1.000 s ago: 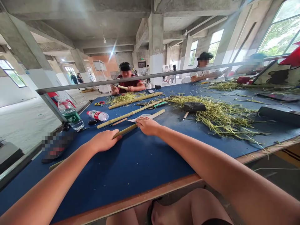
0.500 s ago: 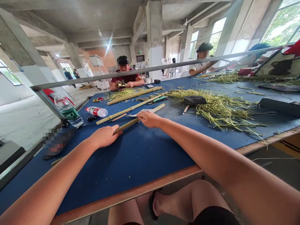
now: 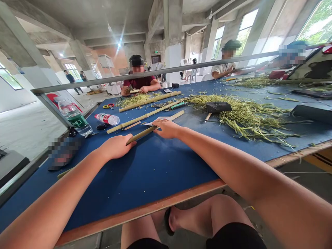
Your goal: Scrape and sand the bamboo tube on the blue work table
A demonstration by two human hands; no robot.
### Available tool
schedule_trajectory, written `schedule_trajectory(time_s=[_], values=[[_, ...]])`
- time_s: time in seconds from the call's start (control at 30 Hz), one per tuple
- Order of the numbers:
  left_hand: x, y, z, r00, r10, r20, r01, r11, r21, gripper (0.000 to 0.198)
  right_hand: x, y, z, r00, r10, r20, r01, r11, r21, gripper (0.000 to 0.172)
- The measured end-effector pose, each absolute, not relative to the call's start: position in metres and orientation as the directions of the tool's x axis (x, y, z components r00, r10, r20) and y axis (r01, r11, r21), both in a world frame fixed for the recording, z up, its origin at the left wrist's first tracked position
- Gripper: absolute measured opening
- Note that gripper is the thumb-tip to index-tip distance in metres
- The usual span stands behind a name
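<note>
- The fingers of the left hand [image 3: 118, 146] are curled around the stick [image 3: 142, 135], gripping it from above.
- The fingers of the right hand [image 3: 167, 128] pinch a thin white sheet [image 3: 148, 123] over the stick, farther along it than the left hand; how hard they press, I cannot tell.
- The stick runs over the desk [image 3: 155, 169], slanting away to the right, its far end bare past the right hand. A piece poking out beyond the left forearm looks like its near end, though the arm hides the join.
- It should be light and stiff, probably bamboo, with little bend over the short span between the hands.
- Its skin looks smooth and could slip or roll in a loose grip; the edges may carry splinters. It seems hard to break by hand.
- The best hold is probably where the left hand has it, a full wrap around the shaft, clear of the sheet.
- The sheet looks thin and flexible; it should be held flat against the stick, as it might crease or tear.
- Just beyond the stick lies a longer pole [image 3: 137, 120]; to the stick's right spreads a heap of straw [image 3: 249, 117].
</note>
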State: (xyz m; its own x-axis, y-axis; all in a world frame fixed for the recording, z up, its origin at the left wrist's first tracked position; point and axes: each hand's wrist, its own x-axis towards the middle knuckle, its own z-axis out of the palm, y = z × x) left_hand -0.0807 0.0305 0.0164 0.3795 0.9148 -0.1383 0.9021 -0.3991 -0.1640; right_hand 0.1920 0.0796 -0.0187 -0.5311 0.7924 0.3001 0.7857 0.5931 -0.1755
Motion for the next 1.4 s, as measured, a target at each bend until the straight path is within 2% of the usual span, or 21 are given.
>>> schedule_trajectory(time_s=[0.87, 1.03, 1.13, 1.27, 1.33, 1.4], values=[[-0.079, 0.029, 0.016, 0.375, 0.918, -0.128, 0.908, -0.391, -0.15, 0.046, 0.192, 0.08, -0.021, -0.544, 0.78, 0.31, 0.777, 0.608, -0.166, 0.048], [-0.079, 0.029, 0.017, 0.38, 0.917, -0.125, 0.909, -0.395, -0.134, 0.045, 0.193, 0.089, -0.024, -0.531, 0.782, 0.326, 0.767, 0.607, -0.207, 0.04], [-0.079, 0.029, 0.018, 0.365, 0.922, -0.126, 0.917, -0.38, -0.122, 0.046, 0.203, 0.101, -0.028, -0.482, 0.813, 0.328, 0.807, 0.557, -0.197, 0.042], [-0.081, 0.03, 0.017, 0.372, 0.918, -0.136, 0.911, -0.39, -0.137, 0.052, 0.228, 0.118, -0.032, -0.335, 0.896, 0.29, 0.912, 0.386, -0.139, 0.043], [-0.082, 0.031, 0.016, 0.38, 0.915, -0.137, 0.907, -0.398, -0.14, 0.053, 0.235, 0.12, -0.032, -0.264, 0.922, 0.284, 0.936, 0.316, -0.155, 0.042], [-0.082, 0.031, 0.015, 0.387, 0.913, -0.129, 0.905, -0.403, -0.137, 0.052, 0.231, 0.115, -0.031, -0.253, 0.923, 0.29, 0.934, 0.311, -0.174, 0.042]])
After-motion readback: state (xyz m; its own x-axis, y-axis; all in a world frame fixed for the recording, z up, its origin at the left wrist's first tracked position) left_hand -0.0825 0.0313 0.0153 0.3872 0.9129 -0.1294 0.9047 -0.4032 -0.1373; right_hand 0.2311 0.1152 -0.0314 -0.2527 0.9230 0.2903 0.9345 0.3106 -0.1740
